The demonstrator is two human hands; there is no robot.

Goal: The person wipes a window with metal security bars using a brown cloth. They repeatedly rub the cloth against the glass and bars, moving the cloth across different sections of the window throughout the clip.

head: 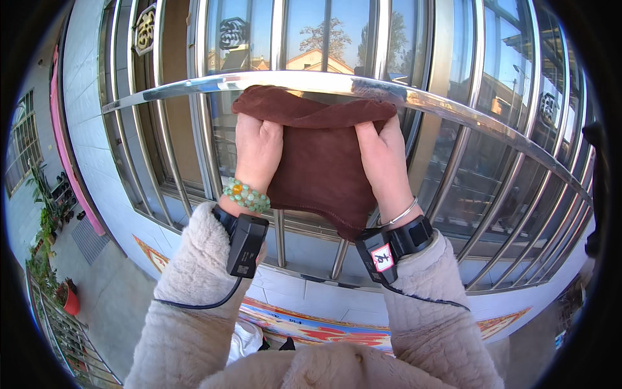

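Observation:
A dark brown cloth [323,160] is stretched between my two hands in front of a barred window. My left hand [257,150] grips its upper left part, and my right hand [383,150] grips the upper right, thumbs on the near side. The cloth's top is folded over along the horizontal stainless steel rail [311,80]; whether it touches the rail I cannot tell. Its lower part hangs down to a point near my right wrist. My fingers are mostly hidden behind the fold.
Upright steel bars [279,238] run above and below the rail, with window glass [320,34] behind. A white tiled wall [291,287] lies below, bearing a colourful printed panel [330,333]. At left are a red flowerpot [71,297] and a metal railing [58,335].

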